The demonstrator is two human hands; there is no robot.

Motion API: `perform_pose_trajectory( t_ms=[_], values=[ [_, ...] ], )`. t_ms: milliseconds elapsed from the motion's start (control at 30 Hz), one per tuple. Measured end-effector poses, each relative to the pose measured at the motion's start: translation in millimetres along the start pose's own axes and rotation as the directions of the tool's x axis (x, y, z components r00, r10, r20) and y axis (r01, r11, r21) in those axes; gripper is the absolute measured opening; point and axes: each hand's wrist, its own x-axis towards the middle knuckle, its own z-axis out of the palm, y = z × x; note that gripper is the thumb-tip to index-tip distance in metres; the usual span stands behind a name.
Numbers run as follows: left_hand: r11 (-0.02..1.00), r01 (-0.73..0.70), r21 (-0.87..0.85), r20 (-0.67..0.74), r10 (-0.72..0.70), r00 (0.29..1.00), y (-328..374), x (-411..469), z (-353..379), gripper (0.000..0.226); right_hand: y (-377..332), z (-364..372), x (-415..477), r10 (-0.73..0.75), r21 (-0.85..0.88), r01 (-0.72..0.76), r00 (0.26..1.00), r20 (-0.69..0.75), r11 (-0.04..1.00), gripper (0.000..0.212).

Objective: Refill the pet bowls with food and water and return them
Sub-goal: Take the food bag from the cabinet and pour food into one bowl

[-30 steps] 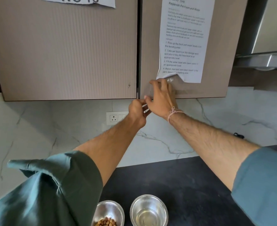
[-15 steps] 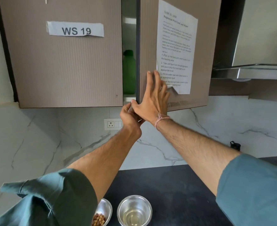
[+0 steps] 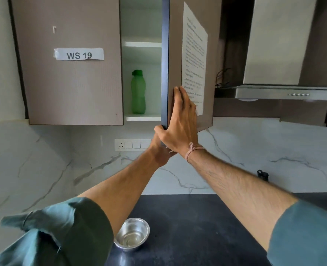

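Observation:
My right hand (image 3: 180, 121) grips the lower corner of the right cupboard door (image 3: 192, 60), thumb behind its edge, fingers flat on its front. My left hand (image 3: 159, 150) sits just under that corner, mostly hidden behind my right hand; its grip cannot be made out. The door stands partly open. Inside, a green bottle (image 3: 138, 92) stands upright on the bottom shelf. A steel bowl (image 3: 132, 234) holding a little water sits on the dark counter below. My left sleeve hides the second bowl, the one with kibble.
The left cupboard door (image 3: 70, 60), labelled WS 19, is closed. An instruction sheet (image 3: 194, 58) is taped to the open door. A steel range hood (image 3: 280, 92) juts out at the right. A socket strip (image 3: 132, 144) sits on the marble backsplash, and a small black object (image 3: 262, 174) at the counter's back.
The right door has swung from closed to partly open, revealing the green bottle. My view has tilted up and the kibble bowl has slipped behind my left sleeve.

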Motion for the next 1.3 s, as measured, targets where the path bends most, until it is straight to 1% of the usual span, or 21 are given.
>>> perform_pose_trajectory(
  t_ms=[33,133,167,233,300,367,433,467,533,667,800,867,933,1000,1033,1100,1167,1233,1300],
  values=[
    [1.000,0.002,-0.026,0.055,-0.001,0.999,-5.2,-3.8,12.8,0.040,6.3,-11.0,-1.7,-0.003,0.019,0.003,1.000,0.012,1.000,0.108],
    [0.994,0.109,-0.009,0.138,-0.107,0.985,-17.6,-10.7,57.8,0.049,28.9,-45.5,-6.7,-0.028,0.055,0.026,0.999,0.026,0.998,0.106],
    [0.991,0.134,-0.002,0.153,-0.132,0.979,-22.3,-8.6,71.3,0.049,37.2,-58.1,-8.7,-0.041,0.071,0.039,0.999,0.022,0.997,0.105],
    [0.987,0.135,0.084,0.119,-0.144,0.982,-32.4,2.8,89.6,0.046,55.3,-83.8,-12.6,-0.050,0.108,0.048,0.999,0.018,0.993,0.103],
    [0.975,0.186,0.120,0.129,-0.201,0.971,-43.9,11.9,104.8,0.041,75.1,-109.2,-15.1,-0.048,0.133,0.044,0.999,0.022,0.990,0.102],
    [0.966,0.254,0.039,0.133,-0.257,0.957,-57.7,22.8,119.2,0.033,96.0,-133.1,-16.1,-0.036,0.143,0.031,0.999,0.031,0.989,0.103],
    [0.935,0.335,-0.118,0.074,-0.328,0.942,-73.9,33.4,135.3,0.029,114.3,-155.5,-16.2,-0.008,0.144,0.000,0.999,0.050,0.990,0.101],
    [0.914,0.362,-0.185,0.069,-0.355,0.932,-80.1,34.7,143.6,0.028,122.1,-165.7,-16.5,0.019,0.139,-0.027,0.998,0.060,0.990,0.100],
    [0.886,0.387,-0.256,0.068,-0.383,0.921,-87.3,32.4,160.3,0.021,136.2,-184.7,-17.6,0.087,0.102,-0.095,0.993,0.082,0.990,0.100],
    [0.875,0.385,-0.294,0.056,-0.387,0.921,-95.6,29.5,187.2,0.022,160.1,-210.9,-19.3,0.222,-0.023,-0.220,0.967,0.126,0.975,0.090],
    [0.883,0.368,-0.291,0.049,-0.370,0.928,-99.1,30.6,193.1,0.025,168.2,-217.0,-18.5,0.233,-0.093,-0.220,0.961,0.152,0.971,0.086],
    [0.892,0.366,-0.266,0.052,-0.366,0.929,-97.6,29.1,190.4,0.025,164.6,-214.5,-20.1,0.226,-0.087,-0.217,0.967,0.119,0.972,0.097],
    [0.915,0.356,-0.189,0.064,-0.350,0.934,-96.7,28.9,186.5,0.023,155.5,-208.7,-20.2,0.184,-0.114,-0.183,0.983,-0.003,0.976,0.110],
    [0.946,0.322,-0.034,0.054,-0.320,0.946,-96.2,30.5,181.9,0.029,140.2,-202.8,-14.7,0.086,-0.239,-0.117,0.987,-0.134,0.964,0.110],
    [0.951,0.304,0.054,0.045,-0.306,0.951,-96.1,31.4,179.1,0.034,131.2,-199.3,-11.0,0.027,-0.330,-0.077,0.988,-0.151,0.941,0.107],
    [0.940,0.281,0.196,0.029,-0.291,0.956,-96.8,35.5,170.0,0.037,114.4,-189.7,-5.3,-0.085,-0.480,0.036,0.993,-0.081,0.876,0.101],
    [0.928,0.261,0.266,0.029,-0.279,0.960,-95.2,40.5,158.7,0.034,100.3,-176.0,-3.0,-0.146,-0.521,0.133,0.989,0.016,0.843,0.092],
    [0.931,0.232,0.281,0.038,-0.252,0.967,-85.9,38.8,145.6,0.029,90.8,-158.8,-1.4,-0.140,-0.500,0.172,0.985,0.101,0.849,0.084],
    [0.937,0.200,0.287,0.003,-0.209,0.978,-74.3,40.1,127.4,0.026,84.4,-139.1,0.9,-0.077,-0.464,0.152,0.981,0.177,0.873,0.079]
  ],
)
